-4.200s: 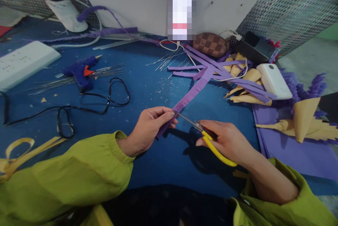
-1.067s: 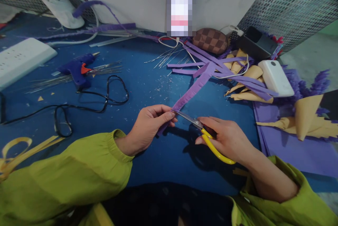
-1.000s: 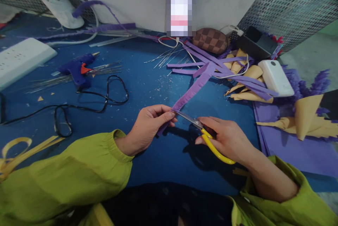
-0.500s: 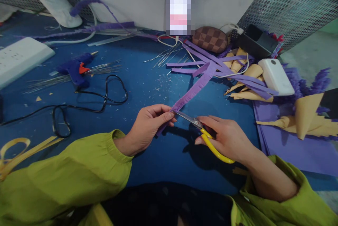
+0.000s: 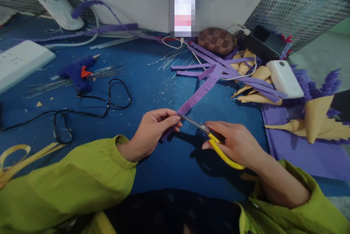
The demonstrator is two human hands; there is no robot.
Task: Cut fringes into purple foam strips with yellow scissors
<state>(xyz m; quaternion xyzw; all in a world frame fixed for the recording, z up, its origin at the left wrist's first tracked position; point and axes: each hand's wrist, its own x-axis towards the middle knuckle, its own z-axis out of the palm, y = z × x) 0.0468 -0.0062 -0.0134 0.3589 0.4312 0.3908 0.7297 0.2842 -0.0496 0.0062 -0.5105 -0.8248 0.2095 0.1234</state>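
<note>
My left hand (image 5: 160, 126) pinches a purple paper strip (image 5: 201, 89) between thumb and fingers. One end of the strip hangs below the fingers; the other runs up and right to a pile of purple strips (image 5: 240, 75). My right hand (image 5: 229, 139) is closed around yellow-handled scissors (image 5: 225, 155). Their metal blades point left and meet the strip's edge right at my left fingertips. Small cuts show along that edge. How far the blades are apart is hard to make out.
A blue glue gun (image 5: 78, 73) lies at left among thin wires, its black cord (image 5: 109, 104) looping nearby. Beyond it is a white power strip (image 5: 26, 62). At right are a white charger (image 5: 284, 79), tan paper cones (image 5: 317, 117) and purple sheets (image 5: 306, 157). A checkered pouch (image 5: 216, 40) sits behind.
Hardly anything differs. The scissors' handle has shifted very slightly to the right, and the whole view has moved a little. Both hands keep their hold.
</note>
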